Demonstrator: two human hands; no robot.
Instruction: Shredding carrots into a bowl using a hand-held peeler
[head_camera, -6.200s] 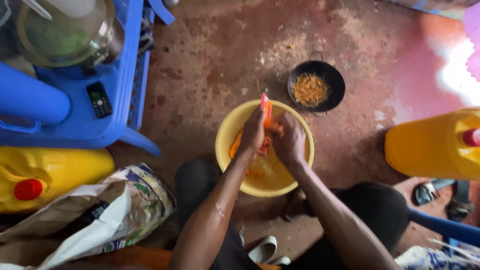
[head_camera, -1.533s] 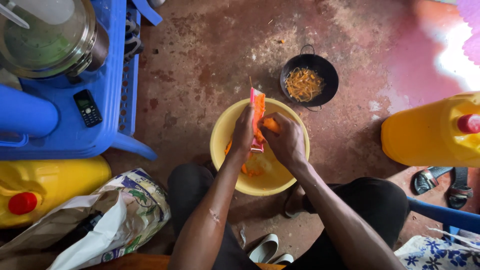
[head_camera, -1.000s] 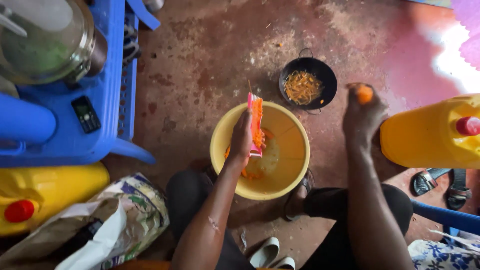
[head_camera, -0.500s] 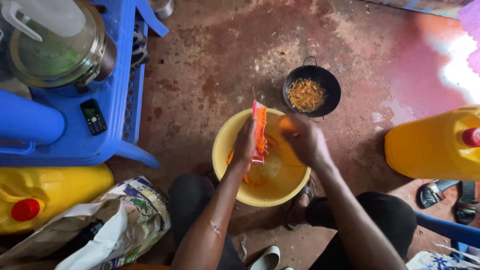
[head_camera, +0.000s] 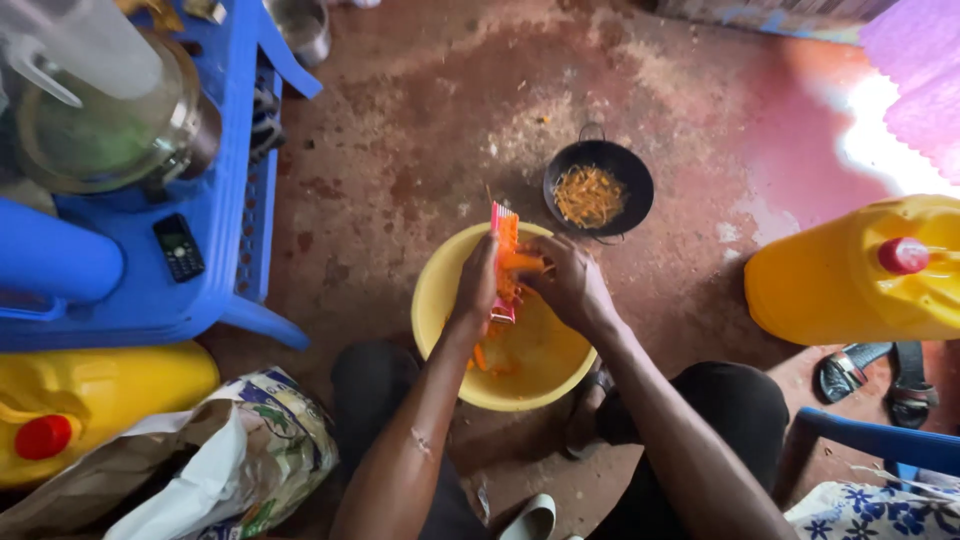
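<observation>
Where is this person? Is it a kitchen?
Probably a home cooking spot on the floor, not a fitted kitchen. The left hand holds a grater over a yellow basin on bare concrete; a small black pan of shreds and yellow jerrycans stand nearby.

A crumpled printed sack (head_camera: 265, 455) lies bottom left; a dark phone screen (head_camera: 178, 246) faces up on the blue stool (head_camera: 215, 290).

Both bare forearms reach forward from the bottom of the view and converge. The left hand (head_camera: 478, 285) is curled shut, fingers wrapped in a firm upright grip, wrist straight. The right hand (head_camera: 572, 285) sits just beside it, knuckles up, fingers pinched closed, wrist bent slightly inward toward the left hand.
</observation>
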